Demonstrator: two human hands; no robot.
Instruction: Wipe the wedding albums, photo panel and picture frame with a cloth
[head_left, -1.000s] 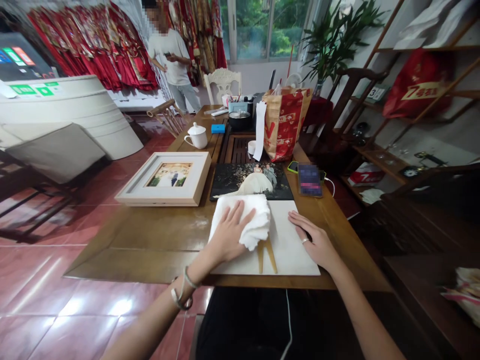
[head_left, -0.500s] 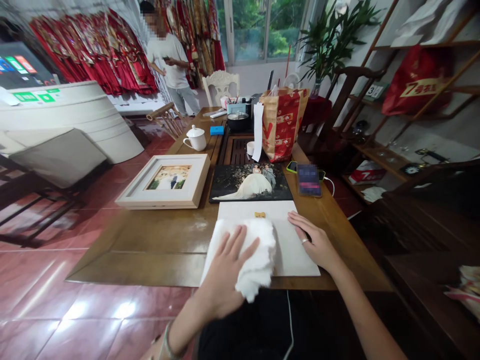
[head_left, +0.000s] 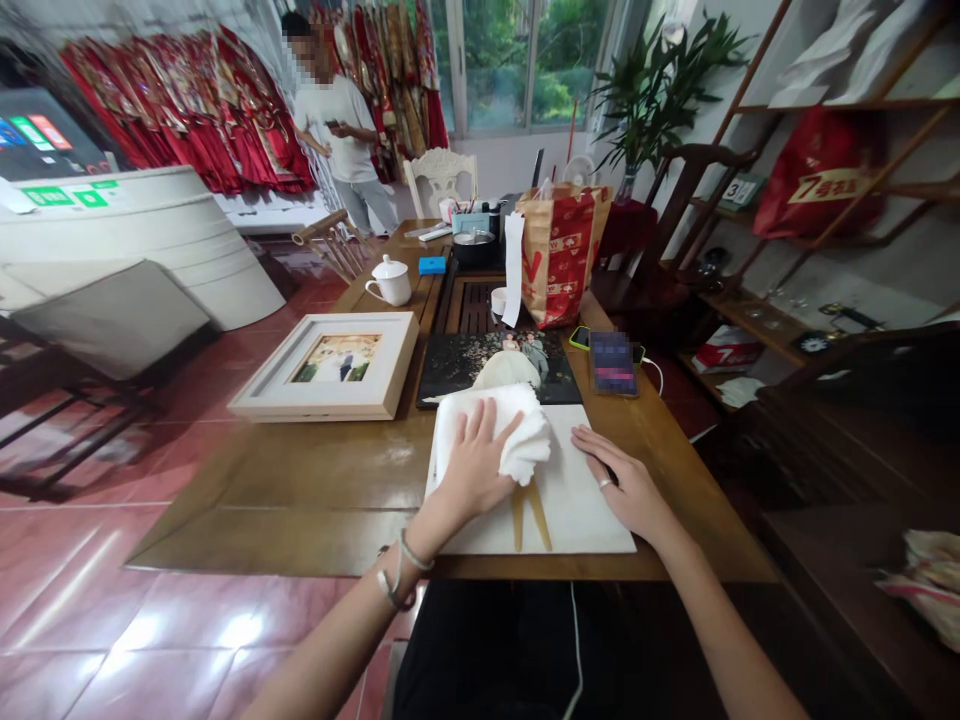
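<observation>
A white cloth (head_left: pixel 517 420) lies bunched on a flat white panel (head_left: pixel 585 515) at the table's near edge. My left hand (head_left: pixel 480 455) rests flat on the cloth, fingers spread, pressing it against the panel's upper left part. Below the cloth, two tan strips (head_left: pixel 531 515) show on the panel, spread apart like ribbon tails; their upper ends are covered. My right hand (head_left: pixel 622 480), with a ring on one finger, lies flat along the panel's right edge, its fingers stretched out. Beyond the panel is a dark photo panel (head_left: pixel 450 365) of a couple, overlapped by the cloth.
A pale wooden picture frame (head_left: pixel 322 409) lies on the table (head_left: pixel 300 500) to the left. Behind it are a lidded white cup (head_left: pixel 390 280) and a blue box (head_left: pixel 432 265). A phone (head_left: pixel 613 362) and a paper bag (head_left: pixel 562 260) are on the right. A person (head_left: pixel 349 120) stands at the back.
My left hand has slid the cloth forward, away from me, over the panel. The tan strips have come into sight, and the small tan bow shape is now covered. My right hand stays put.
</observation>
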